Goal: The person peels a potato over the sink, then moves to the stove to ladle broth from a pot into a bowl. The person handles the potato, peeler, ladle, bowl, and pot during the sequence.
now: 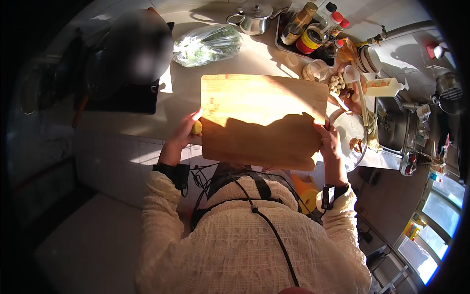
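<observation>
A rectangular wooden cutting board [257,121] is held between my two hands, level or nearly so, over the front edge of the countertop. My left hand [186,129] grips its left edge and also has a small yellow-green round thing [197,127] against the palm; its kind is unclear. On the right edge, my right hand [328,137] holds the board with the thumb on top. A shadow covers the near half of the board. Just right of my right hand is a round glass or clear lid [349,128] with brown pieces on it.
A clear bag of green vegetables [207,46] lies behind the board, near a metal teapot [255,20]. Sauce bottles stand in a tray [281,42] at the back right. Garlic cloves [339,83], a pump bottle [383,87] and a sink [391,128] are right; a black cooktop [136,103] is left.
</observation>
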`<state>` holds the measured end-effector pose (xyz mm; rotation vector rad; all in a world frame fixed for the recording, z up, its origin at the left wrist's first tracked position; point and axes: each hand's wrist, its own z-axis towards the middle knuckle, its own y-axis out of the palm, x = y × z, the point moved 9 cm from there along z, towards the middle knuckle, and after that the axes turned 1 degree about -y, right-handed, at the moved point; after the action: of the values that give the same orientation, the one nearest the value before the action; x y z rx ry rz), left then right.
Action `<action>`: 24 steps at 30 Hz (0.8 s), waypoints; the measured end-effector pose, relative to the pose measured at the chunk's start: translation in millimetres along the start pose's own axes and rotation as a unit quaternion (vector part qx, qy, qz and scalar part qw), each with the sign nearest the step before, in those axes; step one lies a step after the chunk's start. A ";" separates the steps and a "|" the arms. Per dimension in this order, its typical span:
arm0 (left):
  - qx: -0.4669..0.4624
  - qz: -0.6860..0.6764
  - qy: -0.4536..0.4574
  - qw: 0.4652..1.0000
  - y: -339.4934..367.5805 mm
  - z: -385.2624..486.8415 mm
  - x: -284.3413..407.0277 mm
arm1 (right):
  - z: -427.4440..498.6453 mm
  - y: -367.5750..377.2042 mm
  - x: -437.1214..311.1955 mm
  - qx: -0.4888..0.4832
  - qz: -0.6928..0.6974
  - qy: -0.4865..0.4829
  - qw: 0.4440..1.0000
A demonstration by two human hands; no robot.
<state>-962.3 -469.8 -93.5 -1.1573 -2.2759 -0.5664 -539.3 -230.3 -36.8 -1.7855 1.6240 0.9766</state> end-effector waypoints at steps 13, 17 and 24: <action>0.043 0.126 -0.015 0.991 -39.3 56.7 22.1 | 75.5 22.4 113.4 0.057 -0.061 -0.072 0.994; 0.091 0.109 0.035 0.989 -35.7 45.7 20.3 | 82.4 20.3 124.6 0.078 -0.044 -0.087 0.992; 0.080 0.205 0.083 0.972 -25.0 80.8 19.3 | 93.2 4.6 136.1 0.180 -0.231 -0.122 0.948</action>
<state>-1013.5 -425.4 -147.6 -1.3892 -1.8337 -0.2980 -556.5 -239.7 -200.7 -1.6103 1.0766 0.6072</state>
